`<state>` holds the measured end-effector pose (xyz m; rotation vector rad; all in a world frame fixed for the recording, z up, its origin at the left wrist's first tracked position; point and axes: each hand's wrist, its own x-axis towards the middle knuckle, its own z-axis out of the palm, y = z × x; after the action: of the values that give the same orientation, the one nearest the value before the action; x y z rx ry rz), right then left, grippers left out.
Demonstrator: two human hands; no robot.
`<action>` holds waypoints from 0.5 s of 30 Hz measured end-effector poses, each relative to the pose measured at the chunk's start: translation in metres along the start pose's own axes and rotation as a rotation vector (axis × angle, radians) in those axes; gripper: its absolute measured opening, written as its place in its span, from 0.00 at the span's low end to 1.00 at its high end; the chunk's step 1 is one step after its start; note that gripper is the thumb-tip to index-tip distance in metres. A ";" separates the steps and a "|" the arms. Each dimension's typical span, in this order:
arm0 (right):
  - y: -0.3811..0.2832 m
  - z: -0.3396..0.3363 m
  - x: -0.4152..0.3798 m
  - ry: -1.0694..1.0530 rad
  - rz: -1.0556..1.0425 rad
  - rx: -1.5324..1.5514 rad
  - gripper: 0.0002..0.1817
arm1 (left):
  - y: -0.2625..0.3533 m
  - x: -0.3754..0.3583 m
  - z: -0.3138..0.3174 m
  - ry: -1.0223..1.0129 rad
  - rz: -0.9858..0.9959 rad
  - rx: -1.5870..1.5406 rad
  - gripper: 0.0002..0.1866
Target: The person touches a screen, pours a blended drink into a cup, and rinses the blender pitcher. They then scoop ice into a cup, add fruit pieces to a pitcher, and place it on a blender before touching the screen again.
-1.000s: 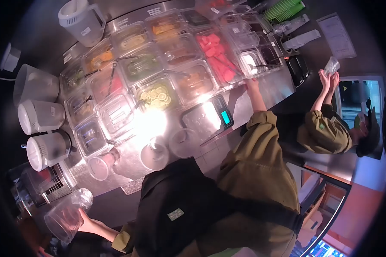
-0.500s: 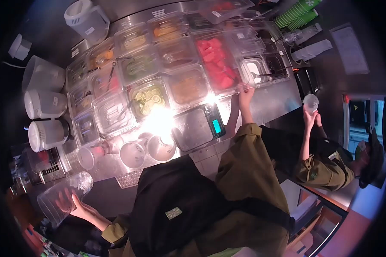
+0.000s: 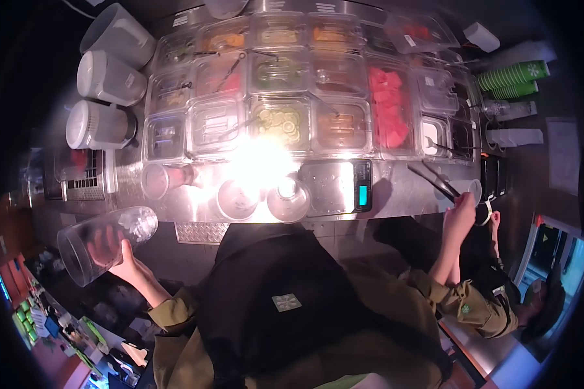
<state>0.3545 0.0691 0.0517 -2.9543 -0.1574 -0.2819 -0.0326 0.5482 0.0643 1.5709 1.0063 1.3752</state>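
My left hand [image 3: 128,260] is wrapped round a large clear container [image 3: 78,249], tilted over at the left. Clear lumps that look like ice lie at its far end. My right hand [image 3: 461,215] grips dark tongs [image 3: 440,185] by the counter's front edge, their tips apart and pointing toward the food containers. Nothing shows between the tips. A digital scale [image 3: 328,185] with a lit display sits to the left of the tongs. Beside it stand two cups [image 3: 288,202], and a third cup [image 3: 165,180] is further left. Red fruit chunks [image 3: 389,107] fill a long clear bin behind the scale.
Several lidded clear bins, one with lemon slices [image 3: 278,124], cover the back counter. Bright glare hides part of the middle. Blenders [image 3: 104,125] stand on the left, green cup stacks [image 3: 509,76] on the right. A co-worker's hand [image 3: 495,222] is close to my right hand.
My right hand has left the near edge of the red fruit bin, moved right and now holds tongs. My left hand still holds the clear container. The view has turned.
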 end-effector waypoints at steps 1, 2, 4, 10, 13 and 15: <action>-0.027 -0.016 0.002 0.018 -0.042 0.111 0.11 | 0.000 0.000 0.001 0.016 -0.013 -0.007 0.41; -0.045 -0.011 0.005 0.011 -0.146 0.200 0.11 | -0.001 0.001 0.001 0.023 -0.018 -0.004 0.41; -0.090 0.023 0.012 -0.006 -0.321 0.405 0.13 | -0.005 0.004 0.000 -0.012 -0.005 -0.043 0.41; -0.245 0.155 0.000 -0.347 -0.665 0.555 0.03 | -0.022 0.037 -0.012 -0.119 0.034 -0.107 0.40; -0.280 0.173 -0.006 -0.384 -0.847 0.222 0.05 | -0.025 0.048 -0.011 -0.124 0.021 -0.156 0.42; -0.299 0.175 0.002 -0.468 -0.862 0.151 0.08 | -0.031 0.054 -0.014 -0.135 0.041 -0.117 0.43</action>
<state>0.3513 0.3938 -0.0703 -2.5618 -1.4282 0.3204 -0.0433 0.6107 0.0561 1.5815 0.8028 1.3122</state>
